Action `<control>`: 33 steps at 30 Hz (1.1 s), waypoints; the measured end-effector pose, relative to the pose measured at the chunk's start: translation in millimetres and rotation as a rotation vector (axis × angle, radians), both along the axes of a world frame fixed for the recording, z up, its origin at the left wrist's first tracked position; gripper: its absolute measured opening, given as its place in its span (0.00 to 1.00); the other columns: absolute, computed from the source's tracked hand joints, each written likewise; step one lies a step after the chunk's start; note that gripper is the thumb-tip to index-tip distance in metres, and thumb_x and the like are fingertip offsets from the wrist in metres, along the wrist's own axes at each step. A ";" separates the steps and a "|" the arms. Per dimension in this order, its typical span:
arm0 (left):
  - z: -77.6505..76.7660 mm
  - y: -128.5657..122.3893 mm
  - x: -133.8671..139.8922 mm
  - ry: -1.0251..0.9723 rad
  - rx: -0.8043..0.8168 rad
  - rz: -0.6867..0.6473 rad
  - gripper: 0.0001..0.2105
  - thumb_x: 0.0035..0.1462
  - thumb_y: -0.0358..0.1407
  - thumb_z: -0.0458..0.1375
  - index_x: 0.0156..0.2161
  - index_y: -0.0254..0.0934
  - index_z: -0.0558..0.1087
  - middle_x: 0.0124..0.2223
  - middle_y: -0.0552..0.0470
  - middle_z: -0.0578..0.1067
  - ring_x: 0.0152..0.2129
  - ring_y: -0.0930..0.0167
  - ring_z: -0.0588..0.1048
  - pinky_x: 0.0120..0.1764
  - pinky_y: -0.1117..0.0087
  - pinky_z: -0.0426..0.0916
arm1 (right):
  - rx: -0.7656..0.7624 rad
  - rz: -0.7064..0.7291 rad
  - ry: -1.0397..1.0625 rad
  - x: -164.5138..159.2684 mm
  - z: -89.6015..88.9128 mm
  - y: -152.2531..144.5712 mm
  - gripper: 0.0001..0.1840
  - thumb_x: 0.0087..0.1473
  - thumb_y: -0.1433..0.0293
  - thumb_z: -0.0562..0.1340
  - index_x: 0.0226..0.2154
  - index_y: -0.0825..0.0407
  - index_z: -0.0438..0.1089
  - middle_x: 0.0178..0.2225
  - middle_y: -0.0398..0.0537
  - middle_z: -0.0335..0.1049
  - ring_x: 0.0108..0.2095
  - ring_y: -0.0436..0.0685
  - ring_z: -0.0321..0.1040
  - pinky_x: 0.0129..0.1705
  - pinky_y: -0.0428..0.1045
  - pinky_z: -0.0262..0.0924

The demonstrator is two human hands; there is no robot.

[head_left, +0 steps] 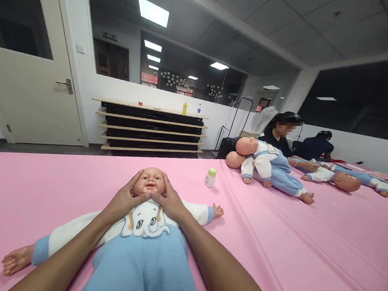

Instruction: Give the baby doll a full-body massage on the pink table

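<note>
While left hand (122,205) and right hand (173,204) hold head (149,182) of doll (141,253) in closed two-sided grip, thumbs (142,198) close together near chin (149,191), doll lies face-up on pink worktop (77,179), left of green-capped bottle (210,179); best pressure light and even, both hands level, head straight

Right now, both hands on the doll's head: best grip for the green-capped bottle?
Likely its white body, below the green cap, with the right hand coming from the near left, kept above the white sleeve: the bottle stands upright, apart from the doll, and that hand is nearer.
</note>
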State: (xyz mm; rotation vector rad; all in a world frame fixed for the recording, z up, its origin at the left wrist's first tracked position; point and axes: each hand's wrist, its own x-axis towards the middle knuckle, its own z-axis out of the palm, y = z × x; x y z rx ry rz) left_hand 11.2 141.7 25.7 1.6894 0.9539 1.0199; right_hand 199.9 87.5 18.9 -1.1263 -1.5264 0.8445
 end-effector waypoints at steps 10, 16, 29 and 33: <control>-9.4 5.4 -6.1 -0.086 -0.024 -0.065 0.47 0.50 0.47 0.64 0.68 0.38 0.45 0.67 0.42 0.54 0.61 0.57 0.60 0.59 0.60 0.60 | 0.016 0.005 0.014 0.9 -4.4 3.5 0.44 0.56 0.51 0.59 0.67 0.41 0.38 0.66 0.43 0.43 0.66 0.59 0.42 0.66 0.59 0.38; -9.7 2.4 -3.7 -0.163 -0.031 -0.105 0.50 0.47 0.43 0.67 0.68 0.40 0.43 0.66 0.41 0.56 0.60 0.57 0.61 0.58 0.59 0.61 | -0.016 -0.024 -0.016 -0.4 -7.1 7.5 0.49 0.54 0.51 0.62 0.67 0.41 0.34 0.67 0.46 0.43 0.66 0.60 0.44 0.66 0.60 0.41; -4.1 1.0 -3.7 -0.216 0.004 -0.134 0.43 0.48 0.43 0.66 0.66 0.43 0.53 0.65 0.47 0.59 0.59 0.57 0.62 0.58 0.59 0.61 | -0.025 -0.031 -0.059 0.9 -5.9 6.6 0.46 0.56 0.49 0.58 0.67 0.41 0.34 0.67 0.45 0.40 0.66 0.59 0.41 0.66 0.59 0.38; -2.5 0.0 -2.2 -0.221 -0.001 -0.124 0.43 0.47 0.43 0.67 0.66 0.42 0.53 0.64 0.47 0.62 0.58 0.58 0.64 0.58 0.59 0.62 | -0.009 -0.038 -0.048 -0.1 -10.5 9.4 0.49 0.54 0.51 0.61 0.67 0.41 0.33 0.67 0.46 0.42 0.66 0.60 0.44 0.65 0.59 0.41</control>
